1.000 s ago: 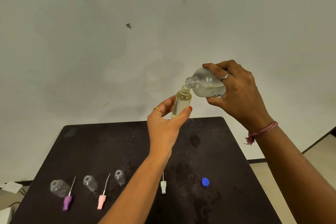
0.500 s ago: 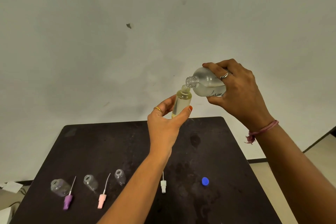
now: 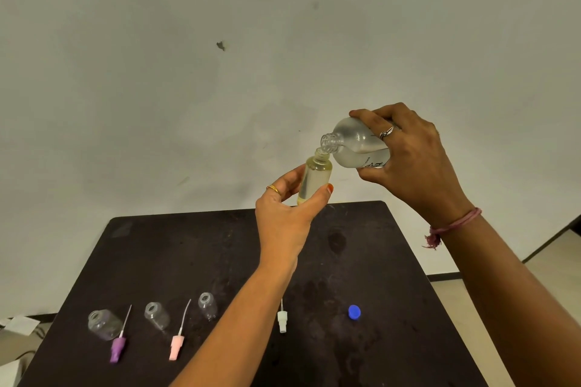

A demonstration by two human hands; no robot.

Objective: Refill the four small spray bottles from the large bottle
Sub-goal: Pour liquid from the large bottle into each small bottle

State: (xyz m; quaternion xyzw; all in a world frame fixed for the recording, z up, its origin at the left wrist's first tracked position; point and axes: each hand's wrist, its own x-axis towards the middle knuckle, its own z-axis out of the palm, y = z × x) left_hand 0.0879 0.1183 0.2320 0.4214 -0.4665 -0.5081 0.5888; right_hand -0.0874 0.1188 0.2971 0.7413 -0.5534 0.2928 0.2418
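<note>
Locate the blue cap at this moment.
In the head view the blue cap lies on the dark table, near its front right, right of the white spray nozzle and between the two forearms.

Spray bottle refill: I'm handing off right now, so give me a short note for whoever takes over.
Left hand holds one small spray bottle upright above the table, nearly full of yellowish liquid.
Right hand grips the large bottle, tilted with its mouth at the small bottle's neck.
Three empty small bottles stand at the table's near left, with purple, pink and white spray tops and a blue cap lying loose.
Done: first fill almost complete.
Left: three fills, refit the tops, cap the large bottle.
</note>
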